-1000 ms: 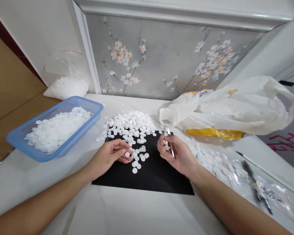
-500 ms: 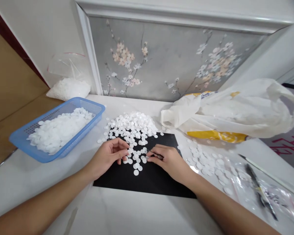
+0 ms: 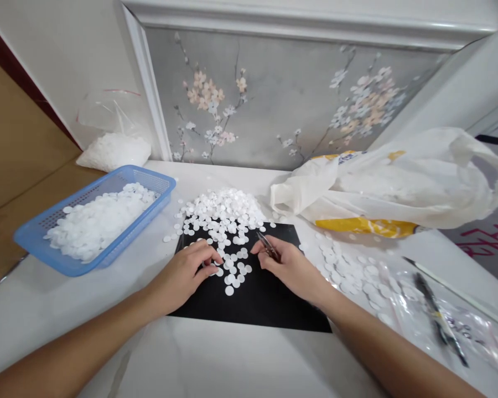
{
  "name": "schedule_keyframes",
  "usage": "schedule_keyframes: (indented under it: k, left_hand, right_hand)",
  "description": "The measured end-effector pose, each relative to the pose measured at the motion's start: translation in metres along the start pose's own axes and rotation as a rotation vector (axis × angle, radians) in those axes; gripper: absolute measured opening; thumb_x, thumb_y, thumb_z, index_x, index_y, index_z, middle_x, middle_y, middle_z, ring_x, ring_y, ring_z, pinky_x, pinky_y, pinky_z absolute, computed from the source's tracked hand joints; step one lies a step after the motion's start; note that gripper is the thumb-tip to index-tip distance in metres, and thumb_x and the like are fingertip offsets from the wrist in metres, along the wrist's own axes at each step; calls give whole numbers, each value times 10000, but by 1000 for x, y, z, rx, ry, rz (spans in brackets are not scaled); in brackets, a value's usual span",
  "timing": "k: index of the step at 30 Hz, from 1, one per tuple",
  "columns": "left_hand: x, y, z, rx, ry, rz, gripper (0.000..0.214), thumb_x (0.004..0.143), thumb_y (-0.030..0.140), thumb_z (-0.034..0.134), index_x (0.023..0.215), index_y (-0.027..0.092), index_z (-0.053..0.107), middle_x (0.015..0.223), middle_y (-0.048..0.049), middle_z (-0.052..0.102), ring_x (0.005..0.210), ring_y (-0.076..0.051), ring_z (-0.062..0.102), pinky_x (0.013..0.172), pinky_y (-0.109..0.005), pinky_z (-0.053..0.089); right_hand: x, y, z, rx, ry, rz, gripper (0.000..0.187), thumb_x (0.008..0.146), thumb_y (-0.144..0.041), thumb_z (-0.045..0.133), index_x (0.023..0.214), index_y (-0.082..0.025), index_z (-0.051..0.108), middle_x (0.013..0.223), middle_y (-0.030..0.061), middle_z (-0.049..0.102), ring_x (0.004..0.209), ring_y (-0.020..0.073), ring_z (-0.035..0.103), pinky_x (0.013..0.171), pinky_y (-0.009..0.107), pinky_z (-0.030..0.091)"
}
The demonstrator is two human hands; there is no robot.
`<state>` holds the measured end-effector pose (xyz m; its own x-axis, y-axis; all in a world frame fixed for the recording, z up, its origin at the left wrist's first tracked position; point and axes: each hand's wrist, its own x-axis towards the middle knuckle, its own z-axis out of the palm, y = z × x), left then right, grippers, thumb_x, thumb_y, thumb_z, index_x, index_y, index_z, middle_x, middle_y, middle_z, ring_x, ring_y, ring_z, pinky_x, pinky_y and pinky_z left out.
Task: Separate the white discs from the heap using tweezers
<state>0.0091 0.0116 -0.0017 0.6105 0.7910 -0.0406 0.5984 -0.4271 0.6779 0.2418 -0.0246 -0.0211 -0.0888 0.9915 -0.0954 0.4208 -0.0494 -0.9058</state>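
Since half a second ago, both hands have drawn slightly nearer the viewer on the black mat [image 3: 257,301], and the tweezers [image 3: 268,246] now point up-frame instead of lying low toward the discs.

White table [image 3: 216,365] fills the lower frame. White plastic bag [image 3: 398,182] lies at right centre. Blue basket [image 3: 37,240], holding white discs, sits at left centre. Black mat occupies the middle. Heap of white discs [image 3: 226,207] rests at the mat's upper edge, with loose discs [image 3: 234,271] scattered on the mat between the hands.

Left hand [image 3: 185,273] lies palm-down at centre, fingers curled, fingertips [image 3: 213,265] touching a loose disc; whether it is gripped cannot be told. Right hand [image 3: 288,265], just right of centre, has its fingers closed around the tweezers.
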Motion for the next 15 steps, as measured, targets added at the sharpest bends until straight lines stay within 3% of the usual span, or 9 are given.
schedule_keyframes:
  k: [3, 8, 11, 15]
  left_hand:
    - [0, -3, 3, 45, -30, 15, 119, 903, 279, 489, 903, 238, 600, 886, 19, 521, 792, -140, 522, 727, -267, 380]
    - [0, -4, 7, 75, -31, 27, 82, 885, 262, 517, 853, 226, 584, 862, 22, 510, 765, -139, 520, 707, -267, 377]
    - [1, -3, 6, 32, -12, 42, 95, 867, 229, 531, 784, 213, 573, 833, 23, 517, 761, -134, 517, 700, -260, 376]
    - [2, 0, 4, -69, 55, -12, 109, 827, 234, 579, 724, 202, 566, 756, 28, 530, 664, -117, 474, 615, -243, 357]
  right_hand:
    - [-1, -1, 4, -214, -2, -68, 86, 821, -255, 563, 796, -212, 632, 751, -7, 634, 656, 149, 542, 619, 272, 394]
    - [-2, -5, 7, -293, -51, -161, 70, 816, -201, 585, 749, -211, 600, 787, -6, 623, 703, 150, 559, 663, 266, 401]
    - [-3, -7, 5, -255, -43, -110, 116, 832, -234, 558, 720, -212, 537, 682, -32, 559, 611, 132, 494, 595, 256, 371]
    - [-1, -4, 3, -34, -34, -29, 66, 823, -209, 493, 757, -210, 486, 684, -41, 568, 544, 106, 435, 532, 234, 343]
